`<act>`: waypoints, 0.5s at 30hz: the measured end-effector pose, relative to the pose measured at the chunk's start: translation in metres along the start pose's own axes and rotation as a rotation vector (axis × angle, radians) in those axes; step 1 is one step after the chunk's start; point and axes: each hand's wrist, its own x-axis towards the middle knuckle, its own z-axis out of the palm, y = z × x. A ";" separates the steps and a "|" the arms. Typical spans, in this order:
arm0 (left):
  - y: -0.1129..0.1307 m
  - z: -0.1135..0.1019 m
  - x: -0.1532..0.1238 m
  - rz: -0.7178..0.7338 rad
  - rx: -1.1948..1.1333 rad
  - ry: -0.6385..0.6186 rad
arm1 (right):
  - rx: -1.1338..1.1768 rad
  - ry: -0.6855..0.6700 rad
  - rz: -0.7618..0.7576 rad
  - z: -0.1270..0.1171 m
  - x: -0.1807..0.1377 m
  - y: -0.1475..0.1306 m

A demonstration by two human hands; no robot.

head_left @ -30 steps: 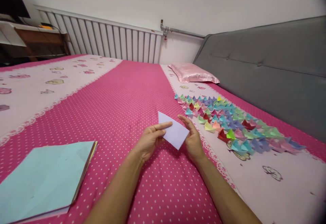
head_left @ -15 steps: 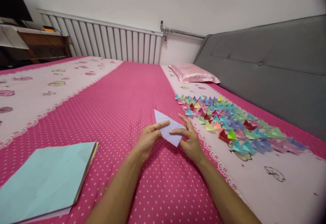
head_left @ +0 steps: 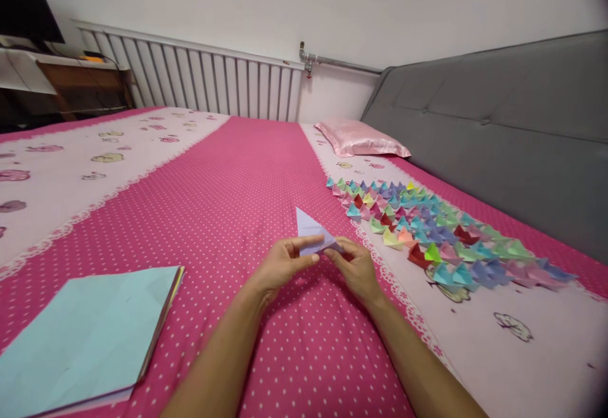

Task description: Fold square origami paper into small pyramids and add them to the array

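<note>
A pale lilac folded paper [head_left: 310,230] is held low over the pink dotted bedspread [head_left: 228,202]. My left hand [head_left: 280,267] pinches its near left edge with thumb and fingers. From the right, my right hand [head_left: 357,270] pinches the same paper, fingertips meeting those of the left. The paper's pointed corner sticks up and away from me. To the right lie several small folded paper pieces [head_left: 427,234] in many colours, set out in rows.
A stack of coloured paper sheets [head_left: 80,335], light blue on top, lies at the near left. A pink satin pillow [head_left: 358,138] rests by the grey padded headboard [head_left: 498,133]. A white radiator [head_left: 199,79] runs along the far wall.
The lilac paper has been folded smaller, from a broad flat shape to a narrow point. Both hands have come together on it, the right hand's fingers closing from spread to a pinch.
</note>
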 end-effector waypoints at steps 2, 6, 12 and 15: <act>-0.001 0.002 0.001 0.023 0.008 0.017 | -0.009 0.032 0.055 0.002 -0.002 0.000; -0.004 0.007 0.005 0.056 0.010 0.058 | 0.080 0.125 0.149 0.006 -0.005 0.000; -0.006 0.009 0.006 0.185 0.081 0.165 | 0.193 0.242 0.177 0.008 -0.004 -0.004; -0.007 0.009 0.006 0.156 0.135 0.227 | 0.253 0.291 0.202 0.008 -0.002 -0.006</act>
